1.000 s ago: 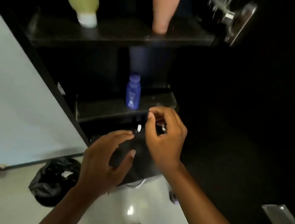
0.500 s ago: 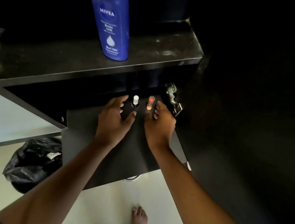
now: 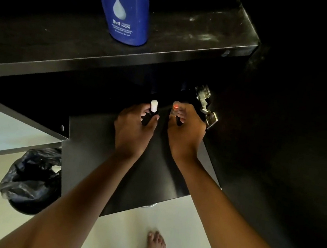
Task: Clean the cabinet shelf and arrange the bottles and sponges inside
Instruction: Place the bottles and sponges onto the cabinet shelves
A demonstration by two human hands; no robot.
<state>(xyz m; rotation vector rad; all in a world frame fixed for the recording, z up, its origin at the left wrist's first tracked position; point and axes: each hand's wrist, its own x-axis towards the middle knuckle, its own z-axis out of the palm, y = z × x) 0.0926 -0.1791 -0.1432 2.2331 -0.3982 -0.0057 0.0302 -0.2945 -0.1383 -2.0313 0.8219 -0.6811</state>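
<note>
My left hand [image 3: 132, 128] is closed around a small dark bottle with a white cap [image 3: 154, 105] on the lowest black shelf [image 3: 92, 156]. My right hand [image 3: 186, 130] grips a second small bottle with an orange-red top [image 3: 175, 107] just to its right. Both bottles stand upright, a short gap between them, and their bodies are mostly hidden by my fingers. A tall blue body-milk bottle [image 3: 127, 10] stands on the dusty black shelf above [image 3: 200, 35].
A metal door hinge [image 3: 206, 106] sits right beside my right hand. A black plastic bag [image 3: 30, 179] lies on the pale floor at the lower left. My bare feet [image 3: 155, 246] are below the shelf edge. The open cabinet door [image 3: 275, 178] fills the right side.
The view dropped and closed in on the lower shelf. Both hands reached deeper and closed around the two small bottles, which they only hovered near before.
</note>
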